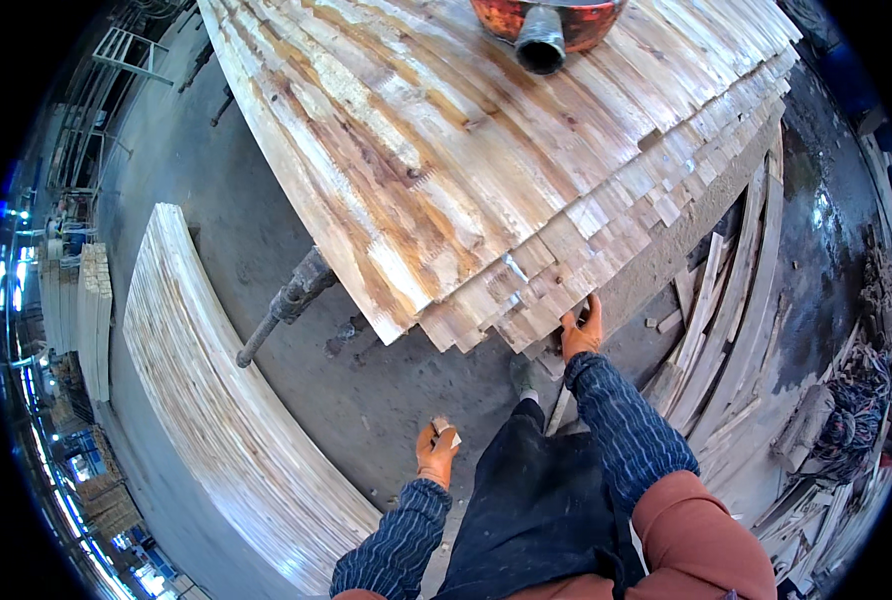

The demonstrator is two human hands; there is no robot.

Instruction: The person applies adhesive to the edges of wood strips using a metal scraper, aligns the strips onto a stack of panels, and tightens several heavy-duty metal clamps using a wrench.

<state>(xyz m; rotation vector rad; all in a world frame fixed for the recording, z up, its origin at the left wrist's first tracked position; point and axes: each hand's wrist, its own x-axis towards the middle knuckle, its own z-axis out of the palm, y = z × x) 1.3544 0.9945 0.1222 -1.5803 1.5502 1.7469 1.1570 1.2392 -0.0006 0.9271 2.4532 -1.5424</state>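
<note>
A second stack of pale boards (206, 400) lies at the left on the grey concrete floor (366, 400). The left hand (436, 455), in an orange glove, pinches a small wood block (443, 428). The right hand (583, 335), fingers curled, grips the ragged edge of the big plank stack (466, 170), which carries an orange bucket (551, 20); its contents cannot be told. Scrap strips (726, 330) lean at the right.

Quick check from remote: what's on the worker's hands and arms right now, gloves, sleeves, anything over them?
Both the left hand and right hand wear orange gloves. Both forearms are in dark blue sleeves with fine pale stripes. A black apron hangs in front of the body.
</note>
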